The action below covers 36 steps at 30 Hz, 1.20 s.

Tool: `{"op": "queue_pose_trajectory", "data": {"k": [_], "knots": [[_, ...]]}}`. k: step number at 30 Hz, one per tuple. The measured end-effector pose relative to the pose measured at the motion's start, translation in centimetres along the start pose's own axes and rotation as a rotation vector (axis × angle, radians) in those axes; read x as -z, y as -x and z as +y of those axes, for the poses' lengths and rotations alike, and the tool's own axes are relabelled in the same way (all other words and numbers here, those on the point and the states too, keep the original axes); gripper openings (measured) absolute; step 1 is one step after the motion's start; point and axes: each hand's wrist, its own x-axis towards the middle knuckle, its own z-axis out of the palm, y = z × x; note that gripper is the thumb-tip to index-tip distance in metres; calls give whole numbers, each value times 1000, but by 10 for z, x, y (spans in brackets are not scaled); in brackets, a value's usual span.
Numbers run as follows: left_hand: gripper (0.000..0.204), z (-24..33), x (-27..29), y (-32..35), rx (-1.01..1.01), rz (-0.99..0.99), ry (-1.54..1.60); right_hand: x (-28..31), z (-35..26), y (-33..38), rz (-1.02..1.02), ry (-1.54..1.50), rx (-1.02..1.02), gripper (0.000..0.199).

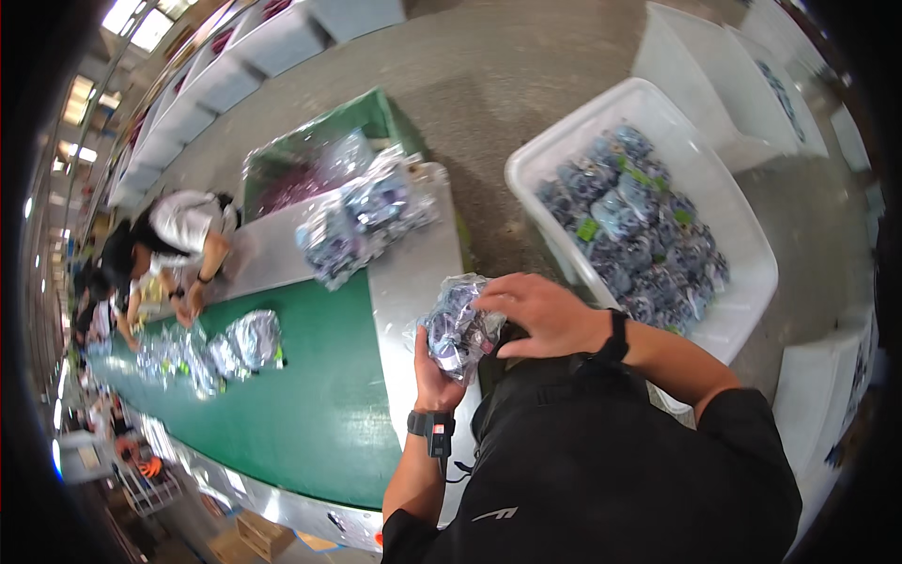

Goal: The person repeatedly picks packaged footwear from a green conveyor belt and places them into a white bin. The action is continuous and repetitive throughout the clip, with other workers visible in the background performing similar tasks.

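Note:
A clear plastic bag (456, 324) with blue-grey, patterned contents lies in my left hand (433, 381), whose thumb presses up along its near side. My right hand (543, 312) is at the bag's right edge, fingers stretched out and apart, thumb below; the fingertips reach over the plastic. Whether they touch it I cannot tell. Both hands are in front of my body, beside the metal end of the green conveyor belt (319, 404). What exactly is inside the bag cannot be made out.
Similar bags pile up (362, 216) on the metal ledge, and several more bags (230, 350) lie on the belt. A white bin (752, 254) full of like bags stands right. Behind the ledge is a green crate (390, 117). A co-worker (183, 226) leans over the belt at left.

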Motion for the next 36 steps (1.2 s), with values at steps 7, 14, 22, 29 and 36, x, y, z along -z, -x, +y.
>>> {"op": "queue_pose_trajectory", "data": {"k": [7, 14, 22, 29, 36], "knots": [[55, -74, -41, -39, 342, -60, -287, 14, 33, 58, -103, 106, -70, 72], [51, -107, -41, -65, 285, -15, -626, 73, 115, 154, -3, 122, -356, 58], [40, -88, 36, -46, -39, 387, -857, 192, 227, 232, 114, 443, -589, 51], [46, -90, 71, -6, -60, 525, -965, 261, 314, 272, 173, 816, -827, 46], [50, -96, 95, 15, -57, 550, -997, 194, 323, 315, 148, 459, -1069, 46]]}}
